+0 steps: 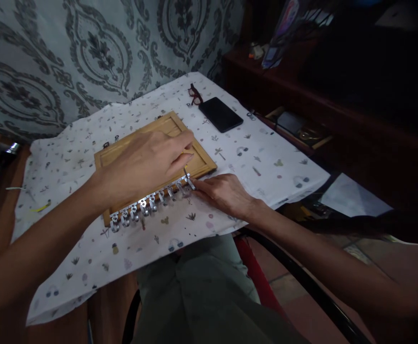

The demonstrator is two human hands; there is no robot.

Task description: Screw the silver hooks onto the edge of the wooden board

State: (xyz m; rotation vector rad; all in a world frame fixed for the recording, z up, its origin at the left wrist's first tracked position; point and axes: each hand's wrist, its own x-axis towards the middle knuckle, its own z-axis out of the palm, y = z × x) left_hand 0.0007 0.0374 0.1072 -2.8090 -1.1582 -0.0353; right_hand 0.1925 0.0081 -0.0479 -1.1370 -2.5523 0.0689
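Wooden board (200,161): lies flat on the patterned tablecloth (266,167), close to the lap, probably for easy reach with both hands.
Hook rail (153,203): runs along the board's near edge, hooks toward the lap, perhaps to keep them clear of the wood.
Left hand (153,153): reaches over the board, mostly curled, thumb near forefinger; appears closed on a slim tool (186,172), likely to direct its tip at the rail's right end.
Right hand (226,192): pinches nearly shut at the rail's end hook (190,181), presumably to stop any sliding.
Slim tool: mostly hidden under the left hand; kind impossible to tell.
Board's middle: covered by left hand and wrist; exact rail fixing too small to make out.
Black tablet (220,114) and glasses (195,94): rest side by side beyond the board, maybe to leave working room.
Open drawer (298,128): beside the table, contents murky.
Upper right: lost in darkness.
Both forearms: cut off before the shoulders.
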